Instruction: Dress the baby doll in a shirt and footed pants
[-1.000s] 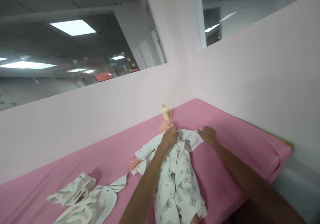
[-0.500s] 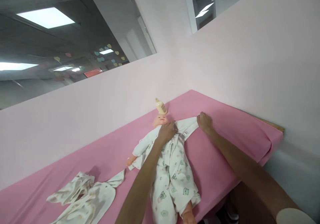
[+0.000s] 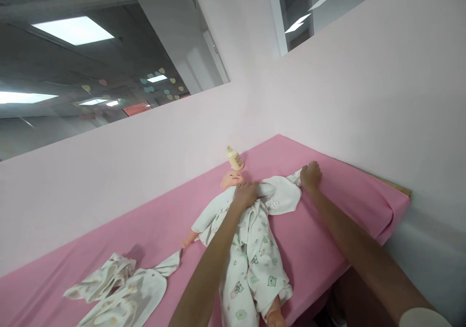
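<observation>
A baby doll (image 3: 233, 179) lies on its back on the pink mattress (image 3: 327, 230), dressed in a white printed sleepsuit (image 3: 255, 254). My left hand (image 3: 244, 195) rests closed on the suit at the doll's chest, just under its chin. My right hand (image 3: 310, 175) is closed on the end of the suit's empty sleeve (image 3: 284, 198), stretched out to the right of the doll. The doll's other arm sticks out of its sleeve on the left, and one bare foot (image 3: 274, 317) shows at the bottom.
A small cream bottle (image 3: 235, 158) stands behind the doll's head against the pale pink wall. A second crumpled white printed garment (image 3: 120, 295) lies on the mattress at the left. The mattress ends at a corner on the right, near a wooden edge (image 3: 396, 187).
My right hand has pulled the sleeve further out to the right and away from the doll, spreading the cloth flatter. My left hand stayed on the doll's chest.
</observation>
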`<state>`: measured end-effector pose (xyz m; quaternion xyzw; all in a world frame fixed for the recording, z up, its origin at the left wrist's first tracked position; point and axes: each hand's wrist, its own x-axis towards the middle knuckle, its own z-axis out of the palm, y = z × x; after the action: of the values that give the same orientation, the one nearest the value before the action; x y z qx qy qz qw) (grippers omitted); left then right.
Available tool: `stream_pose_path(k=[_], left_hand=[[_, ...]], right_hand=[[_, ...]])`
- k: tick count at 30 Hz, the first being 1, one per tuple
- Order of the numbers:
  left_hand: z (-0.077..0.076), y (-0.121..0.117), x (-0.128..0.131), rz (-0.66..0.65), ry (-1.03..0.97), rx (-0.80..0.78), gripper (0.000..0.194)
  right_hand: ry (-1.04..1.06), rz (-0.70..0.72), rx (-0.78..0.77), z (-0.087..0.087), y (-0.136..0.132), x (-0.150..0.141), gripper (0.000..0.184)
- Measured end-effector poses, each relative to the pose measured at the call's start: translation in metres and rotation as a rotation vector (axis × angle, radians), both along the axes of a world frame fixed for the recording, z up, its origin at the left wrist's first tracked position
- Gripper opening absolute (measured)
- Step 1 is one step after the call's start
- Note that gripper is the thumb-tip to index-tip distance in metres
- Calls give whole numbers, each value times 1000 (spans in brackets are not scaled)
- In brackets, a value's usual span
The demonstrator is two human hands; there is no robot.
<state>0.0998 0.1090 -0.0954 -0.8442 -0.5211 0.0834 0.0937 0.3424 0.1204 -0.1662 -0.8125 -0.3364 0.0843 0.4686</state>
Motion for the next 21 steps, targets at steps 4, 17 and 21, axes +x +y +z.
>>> stream_pose_path(k=[4, 17, 21], left_hand=[[-17, 4, 18, -54, 6, 11, 43], [-33, 11, 44, -207, -93, -51, 42], [-34, 9, 46, -184, -112, -34, 36]], right_hand=[[-321, 234, -38, 10, -10, -27, 47], [-379, 704, -304, 11, -14, -52, 25], [-367, 605, -297, 13, -14, -48, 28]])
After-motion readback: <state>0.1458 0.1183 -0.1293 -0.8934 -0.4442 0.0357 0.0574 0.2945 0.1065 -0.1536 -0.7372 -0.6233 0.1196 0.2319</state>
